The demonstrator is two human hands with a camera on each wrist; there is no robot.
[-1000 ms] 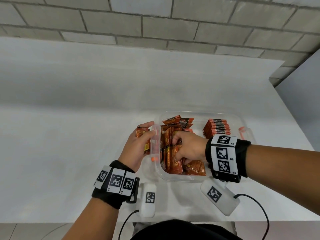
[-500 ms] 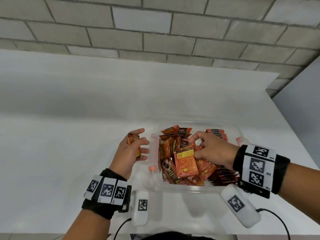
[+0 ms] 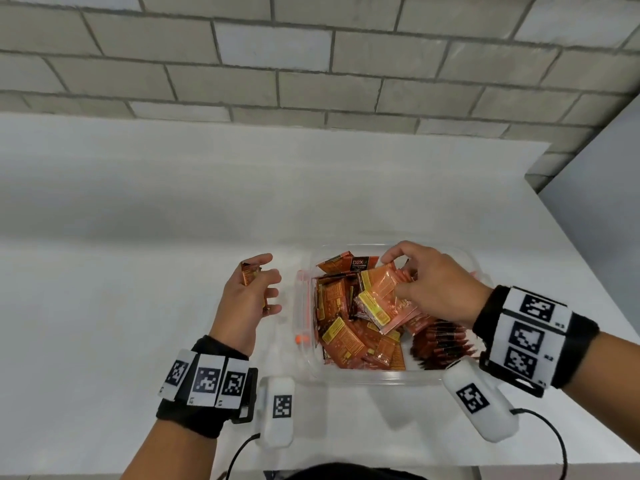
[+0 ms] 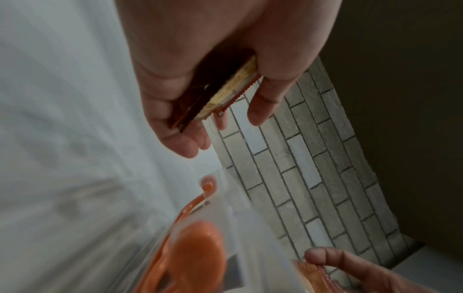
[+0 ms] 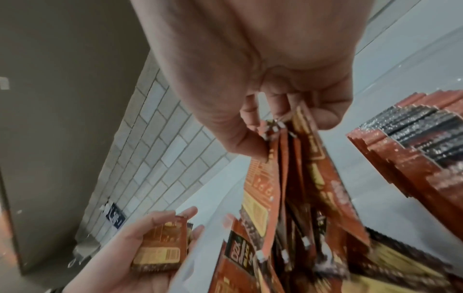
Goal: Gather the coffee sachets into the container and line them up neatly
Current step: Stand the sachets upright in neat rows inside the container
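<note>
My left hand [image 3: 250, 298] grips a squared stack of sachets [image 5: 160, 249] just beside the container [image 3: 363, 377] on the bench [image 3: 121, 289], ready for more; my right hand [image 3: 431, 285] pinches loose sachets [image 3: 382, 299] over the jumble inside, beside the lined-up row [image 3: 441, 344]

Legible text, one item: "D2X" in pale letters on the dark panel of a coffee sachet [image 3: 360, 264] lying at the far side of the clear container [image 3: 363, 378], among the loose orange sachets; the same lettering shows sideways and partly blurred on a dark-panelled sachet [image 5: 240, 250] in the right wrist view; finer print and yellow panels on the other sachets too small to read; a barcode block on the sachet stack [image 5: 160, 251] held in the left hand, digits unreadable; small characters beside the black-and-white square markers on the right wristband [image 3: 530, 336], not legible; a blue wall sign [image 5: 114, 215] blurred beyond reading.
</note>
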